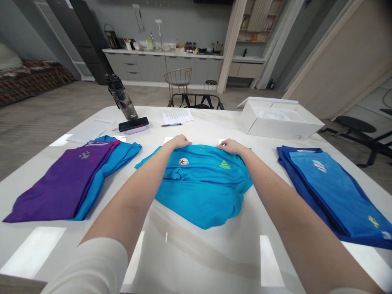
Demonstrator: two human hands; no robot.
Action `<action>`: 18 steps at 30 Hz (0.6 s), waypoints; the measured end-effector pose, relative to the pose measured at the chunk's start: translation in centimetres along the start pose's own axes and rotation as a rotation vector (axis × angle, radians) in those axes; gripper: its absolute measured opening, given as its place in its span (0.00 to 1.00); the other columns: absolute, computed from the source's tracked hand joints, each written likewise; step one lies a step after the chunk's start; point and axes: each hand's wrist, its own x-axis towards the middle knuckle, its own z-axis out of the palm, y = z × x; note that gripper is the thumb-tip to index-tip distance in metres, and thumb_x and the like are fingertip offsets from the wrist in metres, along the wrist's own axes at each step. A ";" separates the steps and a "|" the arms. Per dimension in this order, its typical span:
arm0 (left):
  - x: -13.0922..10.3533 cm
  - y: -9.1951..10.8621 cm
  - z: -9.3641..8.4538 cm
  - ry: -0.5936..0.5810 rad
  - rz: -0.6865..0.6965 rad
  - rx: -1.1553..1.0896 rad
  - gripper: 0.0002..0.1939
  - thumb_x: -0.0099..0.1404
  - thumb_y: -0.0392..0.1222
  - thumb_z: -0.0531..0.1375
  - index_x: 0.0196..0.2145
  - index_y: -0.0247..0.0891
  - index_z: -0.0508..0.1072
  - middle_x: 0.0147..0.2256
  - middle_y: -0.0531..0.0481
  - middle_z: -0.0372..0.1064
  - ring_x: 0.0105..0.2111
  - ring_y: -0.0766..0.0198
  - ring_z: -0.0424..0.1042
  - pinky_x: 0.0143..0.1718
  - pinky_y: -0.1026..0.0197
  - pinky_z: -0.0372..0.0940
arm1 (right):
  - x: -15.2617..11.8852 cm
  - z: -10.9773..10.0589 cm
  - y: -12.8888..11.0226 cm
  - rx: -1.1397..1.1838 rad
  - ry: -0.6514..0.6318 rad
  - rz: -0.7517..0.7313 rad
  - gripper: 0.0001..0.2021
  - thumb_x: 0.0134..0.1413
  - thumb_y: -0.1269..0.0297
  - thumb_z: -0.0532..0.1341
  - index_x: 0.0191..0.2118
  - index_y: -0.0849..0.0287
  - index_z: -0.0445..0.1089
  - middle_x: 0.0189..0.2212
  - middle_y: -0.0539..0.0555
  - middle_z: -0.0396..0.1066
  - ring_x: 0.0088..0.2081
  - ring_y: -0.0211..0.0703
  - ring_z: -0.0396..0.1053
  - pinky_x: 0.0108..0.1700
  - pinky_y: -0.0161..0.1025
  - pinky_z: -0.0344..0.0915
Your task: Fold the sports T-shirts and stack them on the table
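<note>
A turquoise jersey (202,196) lies on the white table, bunched and wrinkled, with a round red-and-white badge and a green logo near its far edge. Pinched at that far edge, left of the collar, is my left hand (181,141). My right hand (230,145) grips the same edge to the right of the collar. Both arms reach forward on either side of the cloth. To the left rest a folded purple shirt (61,179) and a blue shirt (122,157) partly under it. Folded blue shirts (333,192) lie in a stack on the right.
On the white table (196,261) stand an open white box (281,122) at the back right and a handheld vacuum (124,100) at the back left. A phone (134,124), a pen (171,125) and papers (178,116) lie nearby. A black chair (197,102) is behind the table.
</note>
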 end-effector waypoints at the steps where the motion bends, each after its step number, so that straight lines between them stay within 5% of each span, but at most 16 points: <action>1: -0.4 -0.3 -0.4 -0.063 0.015 -0.001 0.22 0.64 0.57 0.60 0.44 0.38 0.83 0.48 0.42 0.80 0.47 0.54 0.78 0.46 0.62 0.68 | 0.0 0.1 0.0 0.001 -0.046 -0.030 0.18 0.59 0.47 0.64 0.45 0.56 0.79 0.42 0.56 0.79 0.41 0.47 0.74 0.40 0.36 0.66; 5: -2.7 -1.7 -2.0 -0.272 0.098 -0.012 0.22 0.54 0.59 0.66 0.38 0.41 0.84 0.42 0.46 0.81 0.41 0.53 0.77 0.43 0.61 0.68 | -1.2 0.1 -0.2 0.008 -0.236 -0.163 0.12 0.50 0.53 0.69 0.36 0.55 0.77 0.33 0.50 0.76 0.35 0.44 0.71 0.35 0.36 0.63; 8: -3.9 -2.1 -2.8 -0.318 0.133 0.000 0.18 0.49 0.55 0.70 0.35 0.42 0.84 0.36 0.48 0.81 0.38 0.53 0.76 0.43 0.60 0.68 | -2.5 -0.5 -0.6 0.002 -0.229 -0.208 0.05 0.48 0.62 0.66 0.29 0.55 0.72 0.27 0.47 0.71 0.32 0.42 0.68 0.33 0.36 0.59; 10: -4.0 -1.9 -3.3 -0.189 0.145 0.024 0.17 0.50 0.53 0.70 0.35 0.41 0.83 0.36 0.48 0.80 0.40 0.53 0.76 0.45 0.60 0.67 | -3.0 -1.1 -1.0 0.004 -0.089 -0.205 0.02 0.48 0.65 0.63 0.29 0.56 0.70 0.27 0.48 0.70 0.33 0.43 0.67 0.34 0.36 0.59; 15: -2.8 0.1 -3.1 0.429 0.009 -0.032 0.18 0.69 0.49 0.58 0.50 0.38 0.78 0.47 0.41 0.77 0.49 0.51 0.74 0.53 0.54 0.66 | -2.6 -1.2 -2.2 -0.041 0.480 -0.070 0.09 0.54 0.65 0.59 0.42 0.57 0.69 0.43 0.58 0.72 0.45 0.53 0.67 0.47 0.44 0.62; 18: -2.7 1.5 -0.9 0.556 -0.104 -0.105 0.23 0.75 0.42 0.49 0.64 0.38 0.66 0.51 0.37 0.75 0.51 0.50 0.73 0.54 0.51 0.65 | -1.6 -0.1 -2.1 -0.063 0.484 -0.002 0.16 0.58 0.55 0.61 0.49 0.55 0.69 0.54 0.62 0.67 0.54 0.61 0.64 0.53 0.55 0.62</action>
